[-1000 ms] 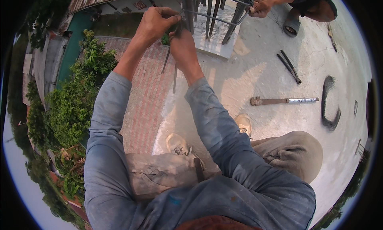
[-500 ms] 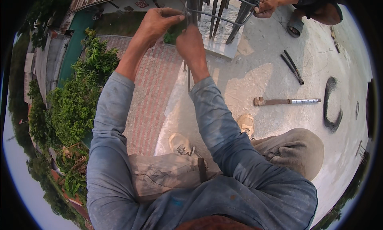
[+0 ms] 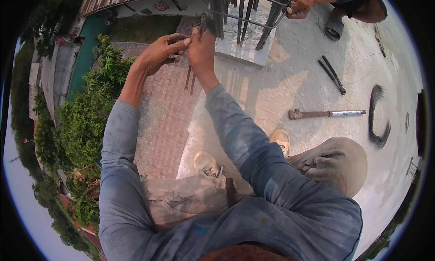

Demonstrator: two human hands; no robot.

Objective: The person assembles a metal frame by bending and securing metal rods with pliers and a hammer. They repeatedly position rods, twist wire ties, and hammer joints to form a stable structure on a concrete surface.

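Note:
My right hand (image 3: 201, 50) is closed round a pair of pincers (image 3: 190, 82). Their two thin handles hang below the fist, and the head points up past the thumb. Beside it my left hand (image 3: 165, 52) pinches thumb and forefinger together close to the right thumb, its other fingers loosely bent. What the pinch holds is too small to make out. Just beyond both hands stand upright steel bars (image 3: 244, 18), ringed by a bent steel stirrup (image 3: 247, 19). At the far right corner of the stirrup, another person's hand (image 3: 299, 6) grips it.
The bars rise from a concrete block (image 3: 240, 52). On the concrete floor to my right lie black-handled pincers (image 3: 332, 74), a hammer (image 3: 317, 114) and a coil of dark wire (image 3: 375, 118). The slab edge drops on my left to paving (image 3: 165, 116) and bushes (image 3: 81, 129).
Both my hands have come down and left, away from the bars, the pincers moving with the right one. The stirrup and the other person's hand have shifted only slightly in the picture.

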